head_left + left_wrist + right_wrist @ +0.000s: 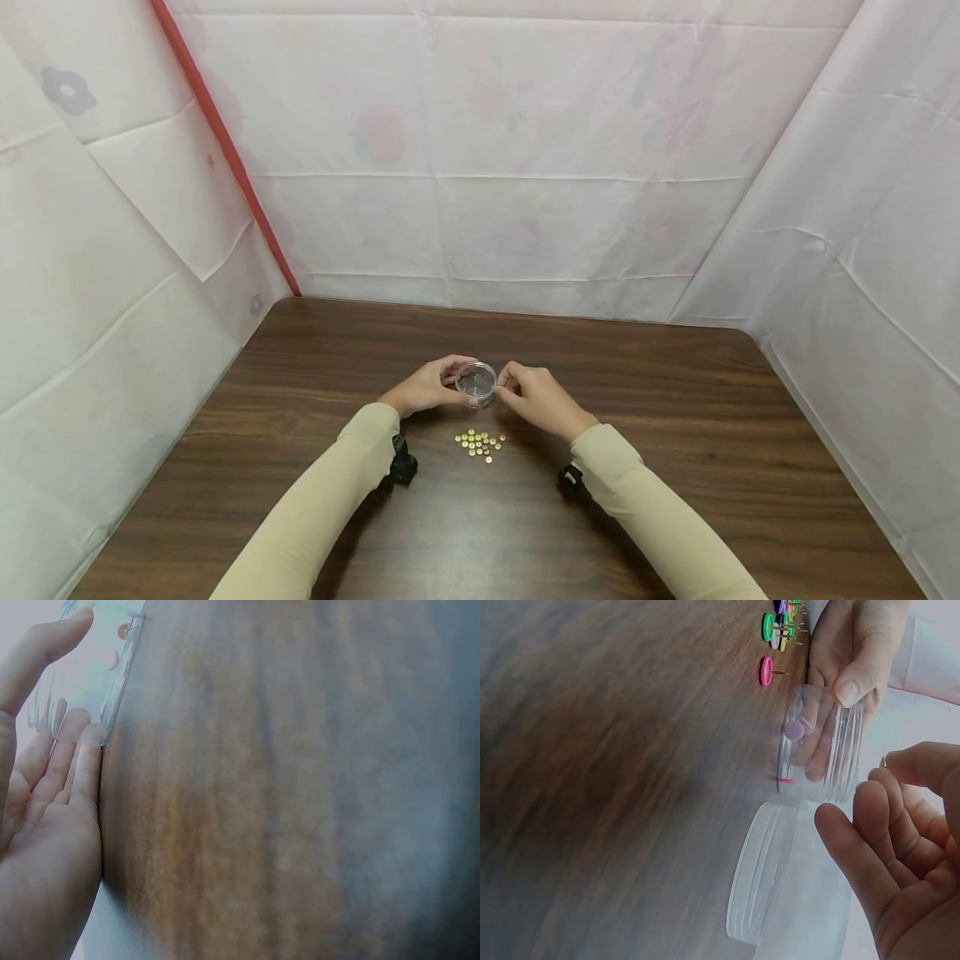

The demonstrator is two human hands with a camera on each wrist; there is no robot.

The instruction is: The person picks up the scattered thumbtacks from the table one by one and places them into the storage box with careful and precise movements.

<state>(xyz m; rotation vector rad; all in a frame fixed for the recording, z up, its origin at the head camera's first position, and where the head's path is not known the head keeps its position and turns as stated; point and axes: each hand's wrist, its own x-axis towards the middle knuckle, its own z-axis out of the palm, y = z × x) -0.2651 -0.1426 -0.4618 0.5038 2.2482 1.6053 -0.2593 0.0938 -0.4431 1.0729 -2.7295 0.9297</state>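
My left hand [430,387] holds a clear plastic jar [477,382] by its side, thumb and fingers round it. The jar's open mouth faces up, and a few tacks, one of them pink, show near its bottom in the right wrist view. Beside the rim is my right hand [542,398], its thumb and finger pinching a small thumbtack [883,761]; only its metal point shows. Closer to me than the jar, several thumbtacks [480,442] lie scattered on the table. Up close their heads are green, pink, purple and yellow, such as the pink tack [766,671], points up.
A clear round lid [761,874] lies on the table near the jar; I cannot make it out in the head view. The dark wood table [675,400] is bordered by white cloth walls [525,150].
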